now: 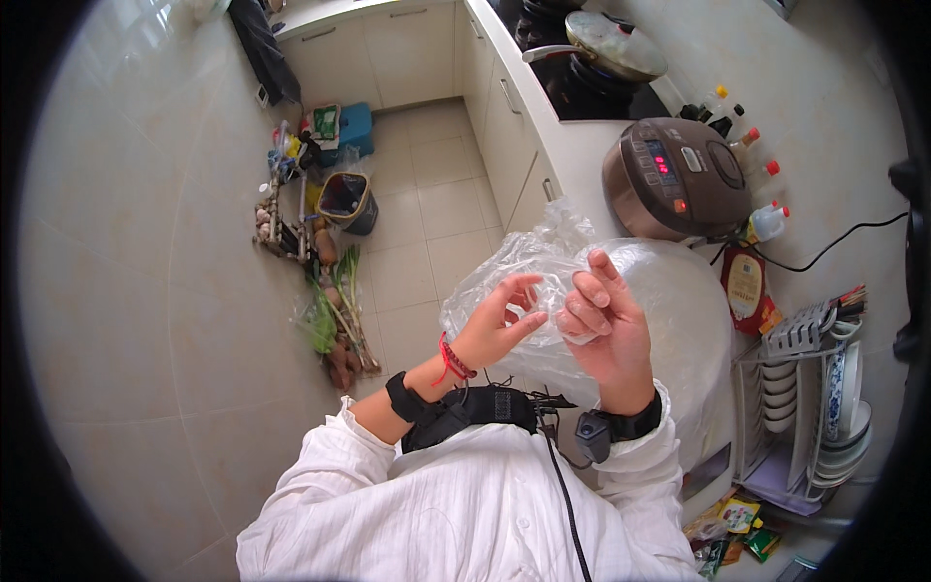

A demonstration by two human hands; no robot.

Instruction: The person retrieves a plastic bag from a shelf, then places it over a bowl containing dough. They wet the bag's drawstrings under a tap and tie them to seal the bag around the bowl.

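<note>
My right hand [607,320] has its fingers curled on a gathered part of a clear plastic bag [494,291]; the index finger points up. Just left of it is my left hand [509,313], fingers curved and apart, in front of the same plastic. Whether it touches the film is hard to tell. The bag hangs past the counter edge, beside a large round thing wrapped in clear film [669,313] on the counter. A red bracelet circles the left wrist, and black straps are on both forearms.
A brown rice cooker [676,178] with a lit display stands beyond the wrapped round thing. Farther off, a lidded pan [614,47] sits on the stove. A dish rack [793,407] is at the right. On the floor are a bin [348,207] and green onions [353,305].
</note>
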